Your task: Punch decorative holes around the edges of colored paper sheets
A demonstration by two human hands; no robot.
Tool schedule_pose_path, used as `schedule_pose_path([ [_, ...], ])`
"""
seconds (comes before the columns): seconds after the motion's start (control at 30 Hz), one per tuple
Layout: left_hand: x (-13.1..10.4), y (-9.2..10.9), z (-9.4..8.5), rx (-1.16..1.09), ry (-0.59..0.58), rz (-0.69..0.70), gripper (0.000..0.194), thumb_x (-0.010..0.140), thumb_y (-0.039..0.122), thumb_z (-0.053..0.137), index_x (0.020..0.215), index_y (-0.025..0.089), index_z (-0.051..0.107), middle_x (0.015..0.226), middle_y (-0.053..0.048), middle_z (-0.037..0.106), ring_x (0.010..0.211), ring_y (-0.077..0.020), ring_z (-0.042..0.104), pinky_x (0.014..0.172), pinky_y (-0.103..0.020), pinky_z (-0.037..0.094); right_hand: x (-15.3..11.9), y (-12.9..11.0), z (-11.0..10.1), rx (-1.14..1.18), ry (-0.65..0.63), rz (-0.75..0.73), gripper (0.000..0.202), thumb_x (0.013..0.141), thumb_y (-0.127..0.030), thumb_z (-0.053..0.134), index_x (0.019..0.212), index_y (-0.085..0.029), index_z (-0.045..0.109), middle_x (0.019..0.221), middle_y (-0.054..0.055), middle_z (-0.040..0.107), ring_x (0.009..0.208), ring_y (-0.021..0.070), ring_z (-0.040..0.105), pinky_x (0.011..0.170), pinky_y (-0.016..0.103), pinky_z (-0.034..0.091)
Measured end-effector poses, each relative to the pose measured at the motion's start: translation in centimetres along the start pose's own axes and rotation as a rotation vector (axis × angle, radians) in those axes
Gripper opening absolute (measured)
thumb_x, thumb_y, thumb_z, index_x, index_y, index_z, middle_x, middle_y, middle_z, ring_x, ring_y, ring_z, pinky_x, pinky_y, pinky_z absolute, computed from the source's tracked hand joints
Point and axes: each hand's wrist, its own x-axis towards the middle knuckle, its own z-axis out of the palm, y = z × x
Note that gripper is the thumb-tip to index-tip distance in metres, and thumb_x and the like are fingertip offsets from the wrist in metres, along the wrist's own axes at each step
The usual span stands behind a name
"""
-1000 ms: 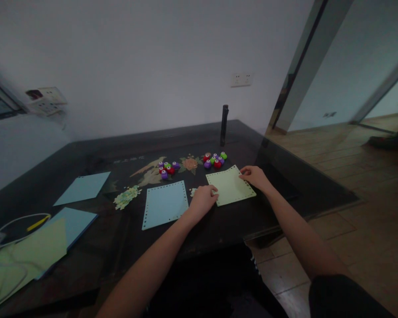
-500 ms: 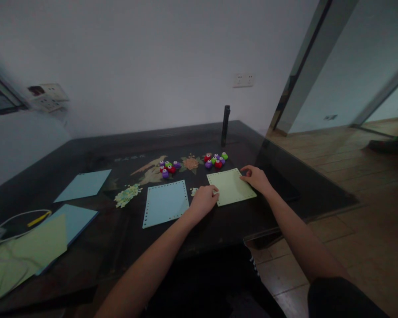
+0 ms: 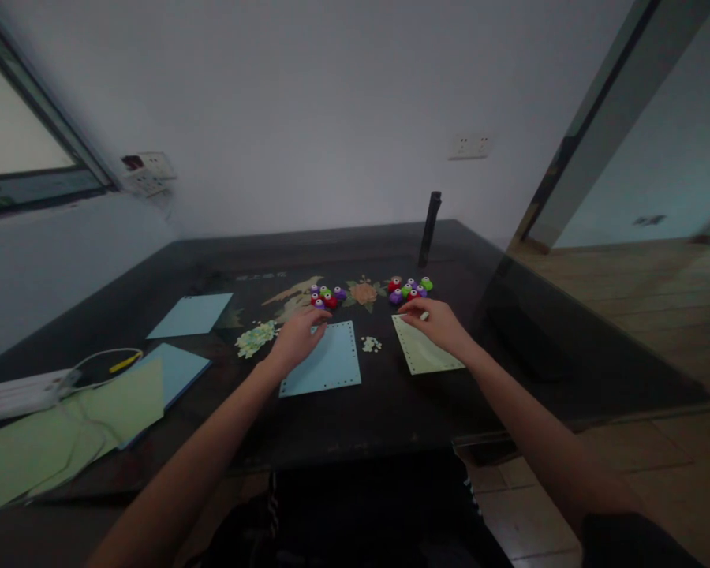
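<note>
My left hand (image 3: 296,339) lies over the upper left corner of a pale blue sheet (image 3: 331,364) with holes along its edges. Its fingers are somewhat apart and point at a cluster of small red, green and purple eyed toys (image 3: 330,300). Over the top of a pale green punched sheet (image 3: 421,352) is my right hand (image 3: 435,319), thumb and fingertips close together; what they hold, if anything, is too small to name. Just behind it sits a second cluster of eyed toys (image 3: 407,292). A few small pale discs (image 3: 371,345) lie between the sheets.
A bigger heap of pale green and yellow pieces (image 3: 254,339) is on the left. Farther left are blue sheets (image 3: 189,315), green sheets (image 3: 88,418), a white power strip (image 3: 24,396) and a cable. A black upright post (image 3: 429,229) stands at the back of the dark table (image 3: 390,426).
My left hand has gone from the green sheet to the blue sheet's upper left corner. My right hand has moved from the green sheet's right edge to its top. The view has turned left.
</note>
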Motion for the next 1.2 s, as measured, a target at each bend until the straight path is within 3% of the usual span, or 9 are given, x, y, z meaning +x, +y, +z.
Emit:
schedule_pose_path([
  [0.13,-1.9,-5.1,-0.1,0.114,0.057,-0.023,0.03,0.08,0.028,0.054,0.108,0.02,0.06,0.111,-0.009,0.059,0.107,-0.0241,0.052,0.096,-0.04,0.04,2.1,-2.7,5.3,-0.117,-0.134,-0.185,0.019,0.08,-0.023,0.06,0.097,-0.016,0.066,0.099,0.008,0.065,0.093,0.0197,0.057,0.083,0.032,0.043],
  [0.23,-2.6,-6.2,0.5,0.146,0.002,-0.042,0.045,0.078,0.041,0.059,0.116,0.018,0.056,0.117,-0.011,0.055,0.111,-0.026,0.051,0.097,-0.041,0.039,3.6,-3.8,8.6,-0.305,-0.209,-0.24,0.031,0.081,-0.029,0.062,0.107,-0.012,0.062,0.11,0.013,0.06,0.107,0.0248,0.051,0.09,0.036,0.039],
  [0.33,-2.6,-6.4,0.9,0.158,-0.085,-0.059,0.054,0.075,0.047,0.061,0.12,0.017,0.055,0.118,-0.013,0.055,0.11,-0.0267,0.051,0.097,-0.042,0.038,4.6,-4.2,10.1,-0.421,-0.251,-0.212,0.04,0.079,-0.037,0.063,0.11,-0.011,0.061,0.111,0.016,0.057,0.112,0.0277,0.047,0.091,0.038,0.039],
  [0.93,-2.4,-6.0,0.3,0.096,-0.085,-0.062,0.044,0.071,0.042,0.067,0.106,0.018,0.059,0.107,-0.01,0.057,0.105,-0.0258,0.052,0.093,-0.041,0.039,4.9,-3.3,11.0,-0.384,-0.2,-0.177,0.039,0.077,-0.034,0.066,0.11,-0.015,0.059,0.11,0.013,0.056,0.107,0.0268,0.05,0.087,0.037,0.042],
  [1.07,-2.3,-5.6,0.2,0.057,-0.073,-0.049,0.038,0.07,0.035,0.068,0.103,0.018,0.058,0.106,-0.009,0.059,0.104,-0.0252,0.053,0.092,-0.039,0.04,4.9,-3.3,11.0,-0.37,-0.194,-0.156,0.045,0.076,-0.035,0.067,0.115,-0.016,0.055,0.112,0.013,0.056,0.109,0.0274,0.049,0.087,0.038,0.041],
  [1.2,-2.1,-5.2,-0.1,0.024,-0.05,-0.089,0.031,0.072,0.022,0.062,0.103,0.019,0.058,0.104,-0.007,0.063,0.101,-0.0235,0.056,0.092,-0.039,0.04,5.0,-3.2,11.0,-0.351,-0.199,-0.145,0.037,0.074,-0.033,0.068,0.105,-0.018,0.057,0.107,0.011,0.056,0.106,0.0263,0.049,0.084,0.036,0.041],
])
